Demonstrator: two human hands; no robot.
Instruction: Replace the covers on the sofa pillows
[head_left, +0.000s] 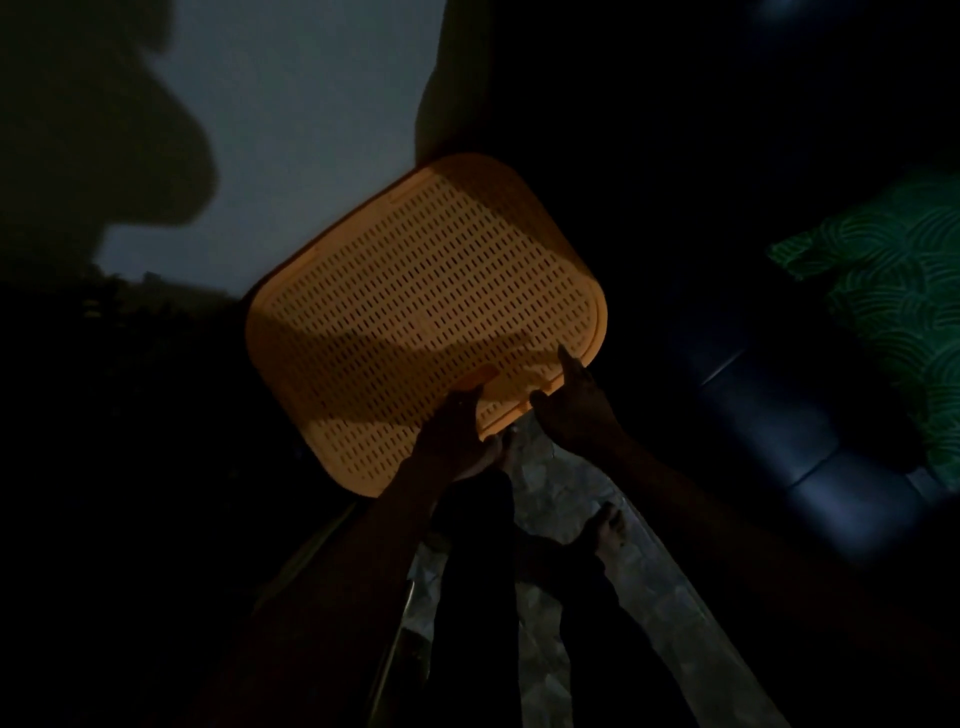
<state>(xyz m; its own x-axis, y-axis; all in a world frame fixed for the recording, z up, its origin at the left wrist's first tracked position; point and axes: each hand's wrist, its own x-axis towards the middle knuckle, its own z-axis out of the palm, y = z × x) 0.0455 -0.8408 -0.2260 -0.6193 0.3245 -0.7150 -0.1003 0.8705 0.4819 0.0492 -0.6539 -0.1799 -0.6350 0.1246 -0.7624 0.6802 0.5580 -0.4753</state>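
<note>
The sofa pillow (893, 306), in a green cover with a curved-line pattern, lies at the far right of our view on the dark blue sofa (779, 415), well apart from both hands. The room is very dim, and a pale wall (311, 104) fills the upper left, crossed by a large shadow. In the middle we see an orange plastic lid (421, 312), flat and perforated with rows of small slots, tilted so its left corner sits lower. Below it lies a light patterned floor (561, 499), where a bare foot (608, 525) shows. Our left hand (452, 431) grips the lid's near edge, fingers curled beneath it. Our right hand (571, 410) touches the same edge just beside, one finger raised against the rim; we cannot tell whether it clamps.
</note>
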